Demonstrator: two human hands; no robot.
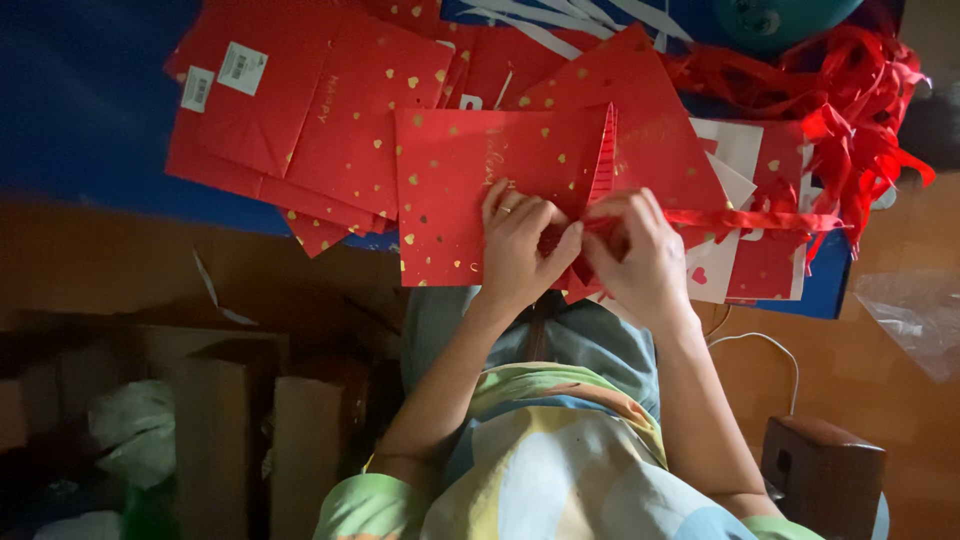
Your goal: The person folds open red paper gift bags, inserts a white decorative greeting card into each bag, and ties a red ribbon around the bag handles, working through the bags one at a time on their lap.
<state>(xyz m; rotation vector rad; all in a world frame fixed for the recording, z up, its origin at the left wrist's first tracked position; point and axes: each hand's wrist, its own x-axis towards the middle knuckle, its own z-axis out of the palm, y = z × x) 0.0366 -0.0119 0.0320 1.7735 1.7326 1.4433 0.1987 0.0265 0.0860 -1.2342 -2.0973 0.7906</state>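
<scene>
Red paper gift bag (pixel 470 190), speckled with small gold hearts, lies flat at the near edge of the blue table (pixel 90 100), right in front of the person, its lower edge hanging just past the table edge over their lap. Both hands meet at the bag's right side, where its pleated gusset stands up a little.

Left hand (pixel 522 247) rests on the bag with a ring on one finger; its fingers are curled in and the fingertips pinched together on a red ribbon (pixel 760 218) at the bag's side. Right hand (pixel 640 255) sits just beside it, almost touching, fingers likewise bent and closed on the same ribbon. Neither hand is spread; both are pinching, and the two sets of fingertips press close at one spot. Whether the ribbon passes through the paper there I cannot tell, since the fingers cover it.

From the right hand the ribbon runs out taut to the right, toward a loose tangle of red ribbons (pixel 850 110) heaped at the table's far right corner. More flat red bags (pixel 300 110) of the same pattern are stacked overlapping to the left and behind, some with white stickers. A few pale bags with hearts (pixel 745 270) lie under the ribbon on the right.
</scene>
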